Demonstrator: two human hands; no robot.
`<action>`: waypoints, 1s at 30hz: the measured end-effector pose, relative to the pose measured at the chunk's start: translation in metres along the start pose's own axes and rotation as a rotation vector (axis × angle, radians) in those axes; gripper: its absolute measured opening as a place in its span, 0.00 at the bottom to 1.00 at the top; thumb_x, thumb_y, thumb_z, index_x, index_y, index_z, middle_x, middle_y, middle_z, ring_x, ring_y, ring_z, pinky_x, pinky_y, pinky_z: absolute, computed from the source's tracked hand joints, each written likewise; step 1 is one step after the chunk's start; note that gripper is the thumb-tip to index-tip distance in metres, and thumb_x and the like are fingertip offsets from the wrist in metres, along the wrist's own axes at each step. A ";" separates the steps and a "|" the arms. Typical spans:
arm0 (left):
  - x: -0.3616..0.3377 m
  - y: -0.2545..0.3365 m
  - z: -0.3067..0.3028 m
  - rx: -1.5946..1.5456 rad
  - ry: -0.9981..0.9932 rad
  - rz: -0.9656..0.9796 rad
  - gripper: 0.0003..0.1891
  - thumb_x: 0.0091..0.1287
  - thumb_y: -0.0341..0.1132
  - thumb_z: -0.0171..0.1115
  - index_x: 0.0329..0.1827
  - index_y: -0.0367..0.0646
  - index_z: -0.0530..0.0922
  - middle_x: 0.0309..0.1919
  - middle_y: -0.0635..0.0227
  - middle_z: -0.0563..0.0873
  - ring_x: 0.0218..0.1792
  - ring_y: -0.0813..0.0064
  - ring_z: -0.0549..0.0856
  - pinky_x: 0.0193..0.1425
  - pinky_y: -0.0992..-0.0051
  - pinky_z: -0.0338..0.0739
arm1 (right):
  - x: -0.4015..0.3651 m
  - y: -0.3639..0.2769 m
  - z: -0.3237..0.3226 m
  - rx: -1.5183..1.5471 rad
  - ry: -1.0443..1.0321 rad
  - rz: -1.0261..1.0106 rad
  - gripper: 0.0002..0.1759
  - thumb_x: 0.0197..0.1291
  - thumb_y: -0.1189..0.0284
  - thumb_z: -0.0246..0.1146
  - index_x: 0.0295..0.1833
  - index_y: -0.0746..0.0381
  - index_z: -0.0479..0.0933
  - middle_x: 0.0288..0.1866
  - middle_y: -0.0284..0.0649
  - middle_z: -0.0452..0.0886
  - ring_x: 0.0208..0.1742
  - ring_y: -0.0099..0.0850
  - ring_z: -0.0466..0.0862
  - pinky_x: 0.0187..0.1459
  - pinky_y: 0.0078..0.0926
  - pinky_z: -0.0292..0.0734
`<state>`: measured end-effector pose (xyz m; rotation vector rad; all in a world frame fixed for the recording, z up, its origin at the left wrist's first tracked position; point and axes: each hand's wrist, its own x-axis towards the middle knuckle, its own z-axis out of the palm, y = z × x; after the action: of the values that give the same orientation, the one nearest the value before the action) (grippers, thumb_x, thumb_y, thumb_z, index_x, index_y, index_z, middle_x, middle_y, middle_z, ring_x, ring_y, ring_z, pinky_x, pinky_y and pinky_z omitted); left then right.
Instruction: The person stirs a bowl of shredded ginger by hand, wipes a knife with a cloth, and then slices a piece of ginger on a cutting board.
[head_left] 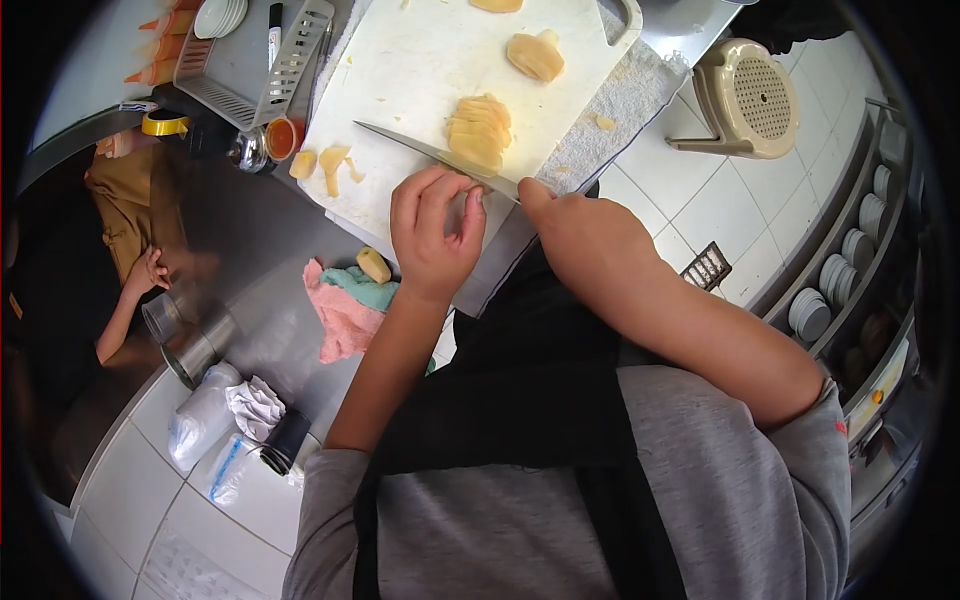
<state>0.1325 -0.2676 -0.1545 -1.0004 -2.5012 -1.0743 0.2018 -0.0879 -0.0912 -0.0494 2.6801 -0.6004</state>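
Observation:
My right hand (585, 232) is wrapped round the handle of a long knife (432, 152), whose blade points to the upper left across the white cutting board (400, 75). Against the blade's far side lies a row of thin pale-yellow slices (480, 132). My left hand (436, 225) is on the near side of the blade, its fingers curled; whether anything is between them is hidden. Another sliced piece (535, 57) rests farther up the board. Yellow scraps (336, 168) lie by the board's left edge.
A pink cloth (340, 318), a green cloth (362, 288) and a yellowish piece (374, 265) lie left of my forearm. A plastic basket (290, 70) and a jar of orange contents (283, 138) stand upper left. Another person's hand (150, 271) is far left. A beige stool (745, 100) stands right.

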 end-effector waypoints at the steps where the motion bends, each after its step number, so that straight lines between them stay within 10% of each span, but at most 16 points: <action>1: -0.001 0.000 -0.001 -0.004 -0.001 -0.006 0.12 0.59 0.22 0.72 0.45 0.39 0.81 0.44 0.60 0.83 0.45 0.60 0.83 0.51 0.66 0.80 | 0.001 0.000 -0.001 0.001 -0.001 0.002 0.05 0.65 0.76 0.56 0.45 0.64 0.70 0.26 0.45 0.85 0.27 0.39 0.89 0.25 0.34 0.83; 12: 0.038 -0.003 -0.041 0.188 -0.161 -0.079 0.16 0.57 0.34 0.77 0.48 0.45 0.83 0.51 0.63 0.80 0.54 0.60 0.79 0.58 0.61 0.73 | -0.001 -0.002 -0.004 0.037 -0.067 0.032 0.10 0.65 0.76 0.57 0.50 0.67 0.71 0.28 0.46 0.86 0.31 0.38 0.90 0.27 0.33 0.84; 15: 0.067 -0.002 -0.054 0.379 -0.473 -0.005 0.14 0.59 0.44 0.74 0.44 0.51 0.83 0.51 0.70 0.80 0.57 0.63 0.78 0.61 0.63 0.63 | -0.002 -0.002 -0.002 0.016 -0.043 0.012 0.12 0.65 0.76 0.58 0.52 0.68 0.71 0.29 0.45 0.87 0.31 0.38 0.91 0.27 0.32 0.84; 30: 0.085 0.007 -0.051 0.235 -0.717 -0.201 0.09 0.60 0.37 0.71 0.41 0.50 0.83 0.50 0.73 0.81 0.59 0.68 0.77 0.63 0.65 0.59 | -0.003 -0.003 0.002 0.062 -0.044 0.028 0.13 0.65 0.75 0.58 0.53 0.68 0.72 0.32 0.46 0.87 0.34 0.39 0.91 0.28 0.34 0.85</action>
<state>0.0725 -0.2576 -0.0761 -1.2421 -3.2504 -0.4796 0.2053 -0.0907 -0.0903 -0.0077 2.6133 -0.6655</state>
